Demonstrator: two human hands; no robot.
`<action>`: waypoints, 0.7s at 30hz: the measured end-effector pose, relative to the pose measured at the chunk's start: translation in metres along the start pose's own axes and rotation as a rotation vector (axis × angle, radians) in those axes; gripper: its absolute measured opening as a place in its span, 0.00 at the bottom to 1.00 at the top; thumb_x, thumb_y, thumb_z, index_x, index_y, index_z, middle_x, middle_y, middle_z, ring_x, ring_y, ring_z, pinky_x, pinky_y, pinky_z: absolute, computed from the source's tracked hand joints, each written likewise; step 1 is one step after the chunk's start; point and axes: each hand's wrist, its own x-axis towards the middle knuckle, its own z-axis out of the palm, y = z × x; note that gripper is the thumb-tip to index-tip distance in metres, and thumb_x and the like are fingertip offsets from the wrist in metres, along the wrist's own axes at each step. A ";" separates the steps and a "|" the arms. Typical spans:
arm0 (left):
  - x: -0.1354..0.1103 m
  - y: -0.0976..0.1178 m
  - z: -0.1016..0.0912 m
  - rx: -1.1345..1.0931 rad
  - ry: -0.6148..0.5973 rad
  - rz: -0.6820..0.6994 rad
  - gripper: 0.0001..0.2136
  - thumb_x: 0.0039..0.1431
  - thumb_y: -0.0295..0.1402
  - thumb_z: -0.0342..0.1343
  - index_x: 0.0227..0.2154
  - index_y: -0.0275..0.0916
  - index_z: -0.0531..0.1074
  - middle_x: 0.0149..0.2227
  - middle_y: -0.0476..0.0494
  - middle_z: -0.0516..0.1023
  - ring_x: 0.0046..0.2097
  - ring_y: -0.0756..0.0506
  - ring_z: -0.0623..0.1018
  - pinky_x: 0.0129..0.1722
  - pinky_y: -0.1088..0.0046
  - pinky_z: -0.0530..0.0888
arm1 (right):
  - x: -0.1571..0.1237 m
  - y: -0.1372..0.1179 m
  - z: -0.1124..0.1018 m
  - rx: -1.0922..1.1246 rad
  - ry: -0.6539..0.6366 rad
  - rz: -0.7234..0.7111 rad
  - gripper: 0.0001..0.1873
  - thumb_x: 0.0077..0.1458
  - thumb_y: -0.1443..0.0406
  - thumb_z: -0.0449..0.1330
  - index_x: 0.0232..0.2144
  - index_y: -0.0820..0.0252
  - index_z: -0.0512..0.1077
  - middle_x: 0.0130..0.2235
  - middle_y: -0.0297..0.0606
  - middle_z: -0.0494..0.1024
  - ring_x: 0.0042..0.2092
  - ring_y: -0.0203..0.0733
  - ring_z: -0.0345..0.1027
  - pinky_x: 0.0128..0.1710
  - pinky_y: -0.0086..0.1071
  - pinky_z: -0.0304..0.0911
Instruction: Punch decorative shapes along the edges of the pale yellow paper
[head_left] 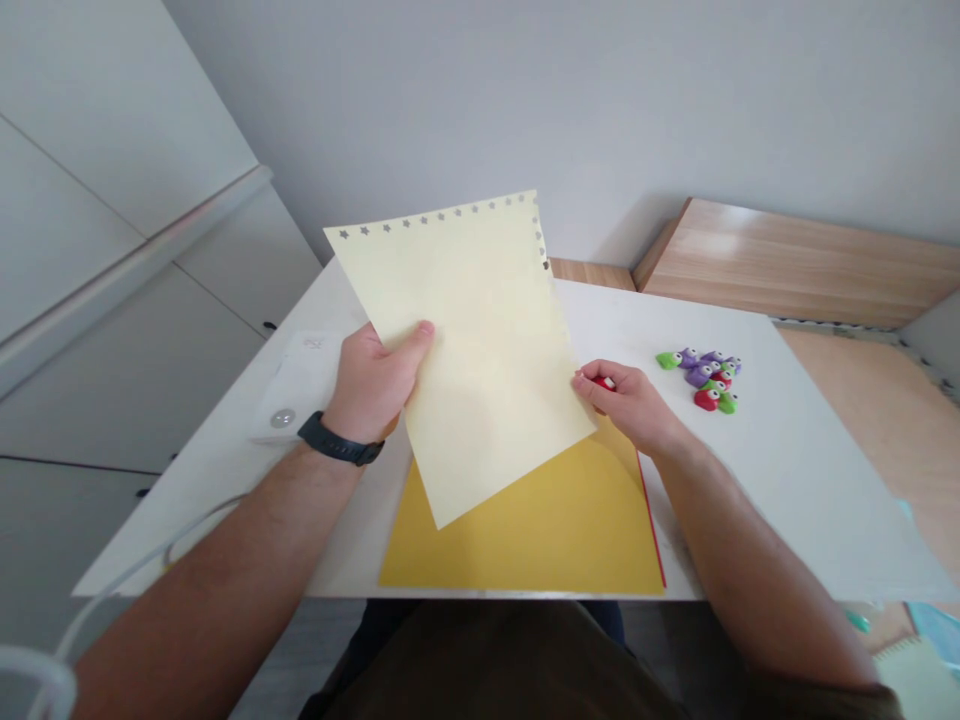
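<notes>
My left hand (377, 380) grips the left edge of a pale yellow sheet of paper (480, 340), thumb on top, and holds it tilted above the white table (787, 470). Small star-shaped holes run along the sheet's top edge and down part of its right edge. My right hand (630, 400) is closed on a small red punch (604, 382) set against the sheet's right edge. A darker yellow sheet (540, 530) lies flat under it, with a red sheet edge (651, 520) showing along its right side.
A cluster of small green, purple and red punches (705, 378) sits on the table to the right. A white object with a round button (283, 418) lies at the left. White cabinets stand left, a wooden surface (795, 260) behind right.
</notes>
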 end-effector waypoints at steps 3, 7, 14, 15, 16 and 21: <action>0.000 -0.002 0.001 -0.021 -0.006 0.006 0.16 0.59 0.38 0.68 0.49 0.41 0.82 0.55 0.40 0.83 0.56 0.34 0.83 0.59 0.54 0.80 | -0.001 0.006 0.001 0.028 0.057 0.017 0.18 0.58 0.49 0.67 0.34 0.58 0.76 0.28 0.30 0.70 0.29 0.35 0.56 0.30 0.32 0.52; -0.001 -0.002 0.002 -0.030 -0.041 0.001 0.17 0.59 0.39 0.69 0.49 0.41 0.82 0.56 0.40 0.83 0.57 0.34 0.82 0.61 0.52 0.78 | -0.005 0.010 -0.001 0.063 0.086 -0.007 0.17 0.59 0.50 0.67 0.35 0.57 0.78 0.30 0.30 0.71 0.30 0.35 0.56 0.31 0.32 0.52; -0.006 0.004 0.004 -0.013 -0.062 -0.016 0.16 0.59 0.39 0.68 0.49 0.43 0.81 0.57 0.42 0.82 0.57 0.35 0.82 0.61 0.53 0.79 | -0.009 0.009 -0.001 0.066 0.076 0.014 0.20 0.59 0.46 0.65 0.34 0.56 0.78 0.29 0.31 0.71 0.30 0.36 0.57 0.31 0.33 0.55; -0.006 0.005 0.005 -0.015 -0.054 -0.023 0.15 0.59 0.39 0.68 0.49 0.43 0.81 0.57 0.42 0.82 0.57 0.35 0.82 0.60 0.53 0.79 | -0.009 0.008 -0.001 0.066 0.075 0.021 0.20 0.59 0.46 0.65 0.34 0.56 0.79 0.28 0.31 0.70 0.29 0.36 0.57 0.31 0.33 0.55; -0.007 0.006 0.006 -0.018 -0.045 -0.029 0.15 0.59 0.39 0.68 0.48 0.43 0.81 0.56 0.42 0.82 0.56 0.35 0.82 0.59 0.53 0.80 | -0.010 0.008 0.000 0.069 0.072 0.026 0.20 0.60 0.46 0.65 0.34 0.56 0.79 0.28 0.31 0.70 0.29 0.36 0.57 0.31 0.33 0.55; -0.008 0.009 0.006 -0.008 -0.046 -0.049 0.15 0.59 0.39 0.69 0.48 0.43 0.82 0.57 0.42 0.82 0.56 0.33 0.82 0.58 0.52 0.81 | -0.011 0.009 0.001 0.100 0.058 0.018 0.18 0.59 0.48 0.66 0.36 0.56 0.78 0.30 0.31 0.71 0.30 0.37 0.58 0.31 0.33 0.55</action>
